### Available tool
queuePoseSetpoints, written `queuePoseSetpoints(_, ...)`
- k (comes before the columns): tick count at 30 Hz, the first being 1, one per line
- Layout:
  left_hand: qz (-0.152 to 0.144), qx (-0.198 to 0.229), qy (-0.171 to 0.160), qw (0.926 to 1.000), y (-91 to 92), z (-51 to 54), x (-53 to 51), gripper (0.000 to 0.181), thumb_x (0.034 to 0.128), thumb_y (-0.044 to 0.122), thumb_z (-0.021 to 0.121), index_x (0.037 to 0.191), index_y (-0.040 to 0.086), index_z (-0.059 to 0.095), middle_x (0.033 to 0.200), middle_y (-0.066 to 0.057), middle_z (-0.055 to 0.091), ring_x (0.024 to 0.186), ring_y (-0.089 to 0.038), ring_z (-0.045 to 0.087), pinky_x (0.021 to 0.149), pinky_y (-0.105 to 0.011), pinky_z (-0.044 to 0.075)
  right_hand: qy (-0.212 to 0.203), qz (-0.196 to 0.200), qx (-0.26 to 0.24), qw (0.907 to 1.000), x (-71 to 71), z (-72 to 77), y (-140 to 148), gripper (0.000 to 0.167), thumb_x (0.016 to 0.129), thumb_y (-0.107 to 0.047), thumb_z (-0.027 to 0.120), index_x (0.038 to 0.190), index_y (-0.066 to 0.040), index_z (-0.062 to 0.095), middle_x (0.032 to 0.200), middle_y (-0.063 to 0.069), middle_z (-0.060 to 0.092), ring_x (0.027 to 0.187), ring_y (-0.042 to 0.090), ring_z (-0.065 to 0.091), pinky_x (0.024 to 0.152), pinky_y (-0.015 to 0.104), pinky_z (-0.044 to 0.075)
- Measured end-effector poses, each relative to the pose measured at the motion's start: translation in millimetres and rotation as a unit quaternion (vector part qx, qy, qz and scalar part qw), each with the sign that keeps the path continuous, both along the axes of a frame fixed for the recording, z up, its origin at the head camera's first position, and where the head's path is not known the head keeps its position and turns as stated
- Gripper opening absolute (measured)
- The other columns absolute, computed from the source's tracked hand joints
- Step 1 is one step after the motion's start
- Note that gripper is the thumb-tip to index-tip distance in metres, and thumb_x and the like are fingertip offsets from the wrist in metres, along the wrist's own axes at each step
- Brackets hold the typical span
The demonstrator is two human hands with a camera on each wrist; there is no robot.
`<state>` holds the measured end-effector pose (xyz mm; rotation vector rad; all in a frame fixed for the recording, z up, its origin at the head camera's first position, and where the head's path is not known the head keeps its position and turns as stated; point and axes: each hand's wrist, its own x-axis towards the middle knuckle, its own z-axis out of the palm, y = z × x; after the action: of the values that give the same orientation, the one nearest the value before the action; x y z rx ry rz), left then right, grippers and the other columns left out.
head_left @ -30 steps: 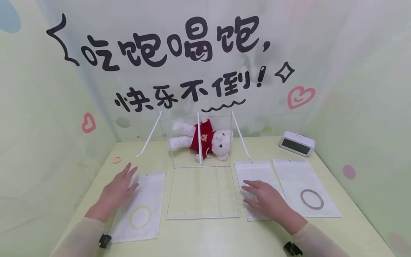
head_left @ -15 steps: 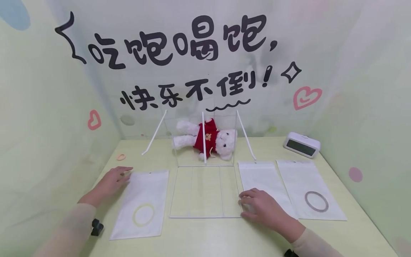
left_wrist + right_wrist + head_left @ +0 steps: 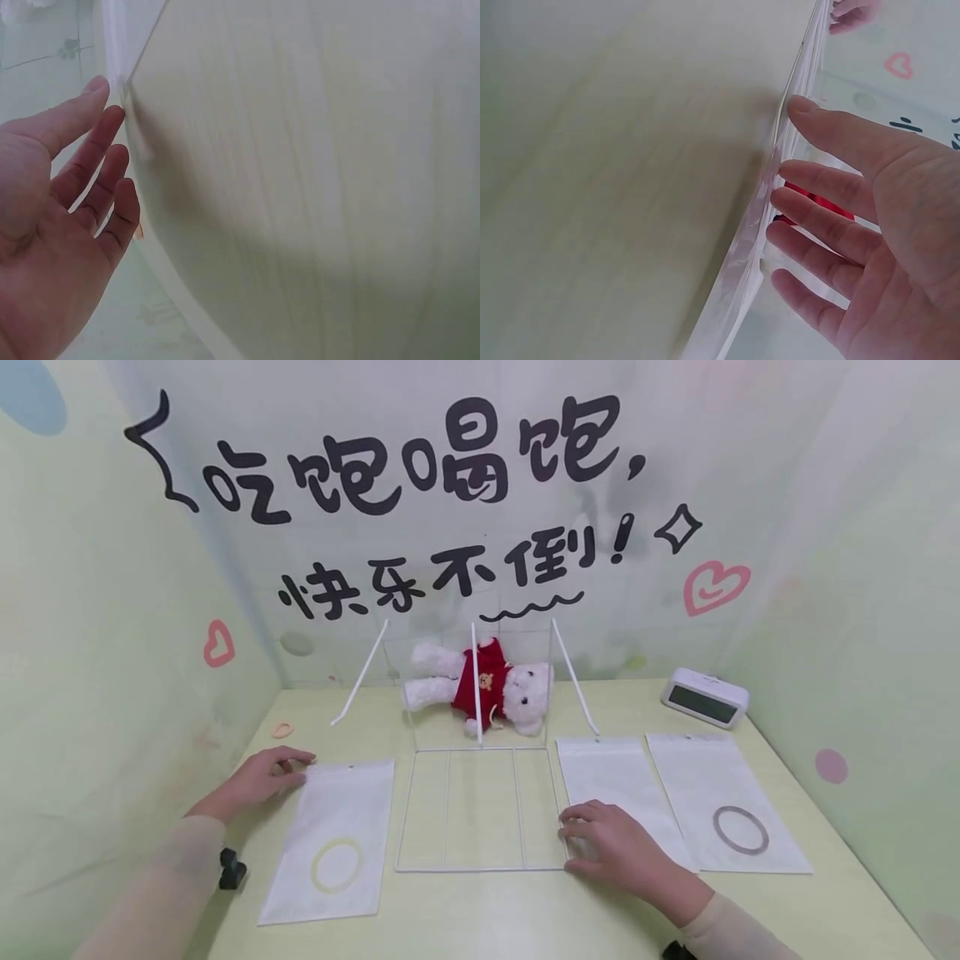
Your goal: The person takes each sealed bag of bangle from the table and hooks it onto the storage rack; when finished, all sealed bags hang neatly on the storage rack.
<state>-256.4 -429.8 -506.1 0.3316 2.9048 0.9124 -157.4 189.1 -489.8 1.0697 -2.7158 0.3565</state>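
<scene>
In the head view, my left hand [image 3: 264, 775] is at the upper left corner of a white flat zip pouch [image 3: 296, 881] with a pale yellow ring [image 3: 336, 866] on it. In the left wrist view, thumb and forefinger tips are at the pouch corner, slightly apart, the other fingers loosely bent. My right hand [image 3: 618, 845] lies with spread, relaxed fingers over the left part of a second white pouch [image 3: 607, 768]. Its fingertips reach the right edge of a white wire rack [image 3: 480, 868]; contact is unclear. Farther right, a third white pouch [image 3: 693, 777] bears a brown-grey ring [image 3: 741, 831].
A white teddy bear in a red top [image 3: 487, 689] lies behind the rack's upright wires. A small peach ring [image 3: 282, 729] is at the back left. A white digital clock [image 3: 705, 697] stands at the back right. Printed curtains enclose the table [image 3: 465, 918].
My left hand has moved down and outward to the left pouch's upper corner. My right hand has come down toward the rack's right edge. During the last half second both barely move.
</scene>
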Motion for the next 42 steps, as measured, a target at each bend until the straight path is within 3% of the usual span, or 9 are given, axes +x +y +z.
queuePoseSetpoints(4, 0.001, -0.001, -0.013, 0.9999, 6.2, 4.8, -3.4, 0.032, 0.0957, 0.018, 0.074, 0.127, 0.01, 0.071, 0.101, -0.008, 0.07, 0.082, -0.016, 0.057, 0.059, -0.024, 0.052, -0.001, 0.0, -0.006, 1.0, -0.3, -1.7, 0, 0.034, 0.076, -0.032, 0.089, 0.103, -0.014, 0.08, 0.12, 0.001, 0.072, 0.111, 0.021, 0.066, 0.091, 0.045, 0.058)
queuePoseSetpoints(9, 0.008, -0.009, -0.022, 0.9997, 10.2, 3.8, -5.8, 0.024, 0.096, 0.017, 0.074, 0.119, 0.009, 0.075, 0.101, -0.005, 0.072, 0.087, -0.015, 0.059, 0.065, -0.022, 0.052, 0.0, 0.0, -0.005, 1.0, -0.8, -3.9, 0, 0.035, 0.077, -0.034, 0.089, 0.104, -0.014, 0.08, 0.122, 0.001, 0.072, 0.111, 0.021, 0.066, 0.091, 0.045, 0.058)
queuePoseSetpoints(17, 0.032, -0.003, -0.026, 0.9992, 14.2, 6.7, -3.6, 0.011, 0.0967, 0.019, 0.074, 0.105, 0.011, 0.072, 0.096, -0.004, 0.068, 0.09, -0.02, 0.058, 0.068, -0.023, 0.051, -0.001, 0.001, -0.005, 1.0, -0.4, -3.3, -2, 0.035, 0.076, -0.033, 0.089, 0.104, -0.013, 0.08, 0.121, 0.002, 0.072, 0.111, 0.022, 0.066, 0.091, 0.045, 0.058)
queuePoseSetpoints(30, 0.036, 0.008, 0.023, 0.9991, 20.0, 24.4, 15.7, 0.015, 0.0992, 0.024, 0.071, 0.105, 0.01, 0.07, 0.095, -0.003, 0.071, 0.09, -0.017, 0.063, 0.071, -0.022, 0.052, -0.007, -0.004, -0.005, 1.0, 0.3, -0.5, 0, 0.035, 0.076, -0.033, 0.089, 0.104, -0.014, 0.08, 0.121, 0.001, 0.072, 0.111, 0.022, 0.066, 0.091, 0.046, 0.058)
queuePoseSetpoints(36, 0.044, 0.032, 0.023, 0.9983, 23.8, 34.8, 25.2, 0.022, 0.1008, 0.027, 0.069, 0.112, 0.008, 0.068, 0.099, -0.008, 0.071, 0.088, -0.016, 0.064, 0.069, -0.025, 0.058, -0.003, -0.005, -0.003, 1.0, -0.3, -0.2, 1, 0.035, 0.076, -0.034, 0.089, 0.104, -0.014, 0.08, 0.121, 0.001, 0.072, 0.112, 0.022, 0.066, 0.091, 0.045, 0.058)
queuePoseSetpoints(42, 0.047, 0.042, 0.031, 0.9975, 29.4, 49.3, 38.9, 0.024, 0.1013, 0.029, 0.068, 0.113, 0.007, 0.068, 0.097, -0.012, 0.07, 0.086, -0.028, 0.065, 0.067, -0.03, 0.06, -0.003, -0.001, -0.001, 1.0, 0.3, 0.1, 0, 0.035, 0.077, -0.035, 0.088, 0.104, -0.015, 0.079, 0.121, 0.001, 0.073, 0.112, 0.022, 0.066, 0.091, 0.046, 0.058)
